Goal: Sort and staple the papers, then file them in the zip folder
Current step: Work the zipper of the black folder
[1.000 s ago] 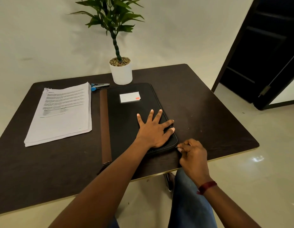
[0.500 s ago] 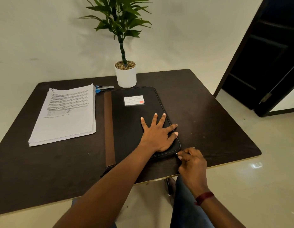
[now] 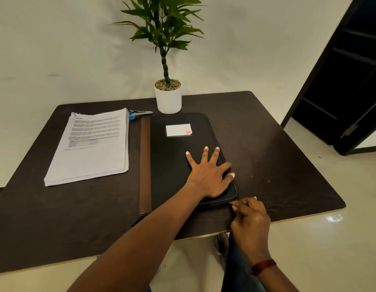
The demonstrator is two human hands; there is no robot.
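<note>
Presses down on the near right part of the black zip folder (image 3: 178,161) with the left hand (image 3: 210,175), palm flat, fingers (image 3: 205,153) straight and spread wide, thumb stretched out toward the folder's right edge. Pinches the small metal zip pull (image 3: 231,203) at the folder's near right corner with the right hand (image 3: 249,216), fingers (image 3: 238,206) curled in tight around it, knuckles up, just beside the heel of the left hand. A dark red band (image 3: 263,266) around the right wrist.

Folder flat and closed in the middle of the dark counter (image 3: 267,154), long sides running away from the person, a brown spine strip (image 3: 145,165) down its left side and a white label card (image 3: 178,130) with a red mark on its far half. To the left, close to the folder but apart from it, a thick stack of printed papers (image 3: 92,146), top sheet face up, edges slightly fanned. Past the stack's far right corner, a blue and metal stapler (image 3: 139,113), lying just beyond the far end of the spine strip. Behind the folder's far edge, a white potted plant (image 3: 168,100), upright, pebbles around its stem. Off to the right, beyond the counter, a dark open door (image 3: 340,81) above a pale glossy floor (image 3: 330,239).
</note>
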